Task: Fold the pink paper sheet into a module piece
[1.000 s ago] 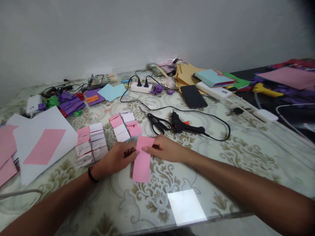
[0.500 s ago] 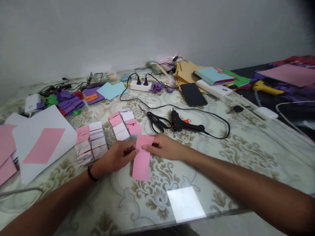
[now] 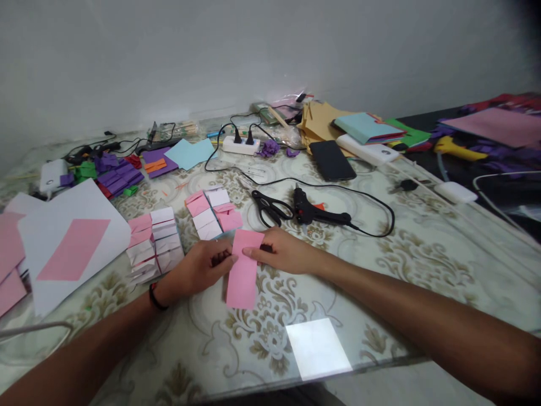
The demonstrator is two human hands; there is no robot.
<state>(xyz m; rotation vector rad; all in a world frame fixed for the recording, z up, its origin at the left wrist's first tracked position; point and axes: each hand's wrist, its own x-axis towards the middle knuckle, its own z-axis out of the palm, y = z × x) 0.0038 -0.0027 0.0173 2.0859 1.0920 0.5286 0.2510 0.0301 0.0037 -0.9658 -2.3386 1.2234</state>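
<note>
A pink paper strip (image 3: pixel 243 282) is held upright between both hands, just above the patterned table (image 3: pixel 203 349). My left hand (image 3: pixel 207 262) pinches its left edge, thumb in front and fingers curled. From the right, my right hand (image 3: pixel 281 251) grips the upper part with its thumb on the front; its other fingers are partly hidden behind the paper. Beyond the hands lies a block of folded pink and white papers (image 3: pixel 215 211). A second folded paper block (image 3: pixel 155 242) sits left of my left hand. A white paper square (image 3: pixel 319 348) lies near the front edge.
Black scissors (image 3: pixel 271 208) and a black glue gun (image 3: pixel 319 208) with its cord lie beyond my right hand. A phone (image 3: pixel 332 160) and a power strip (image 3: pixel 242 145) are farther back. White sheets (image 3: pixel 84 197) with a pink piece on top spread at the left.
The hands and pink strip keep almost the same pose. The whole view has shifted very slightly.
</note>
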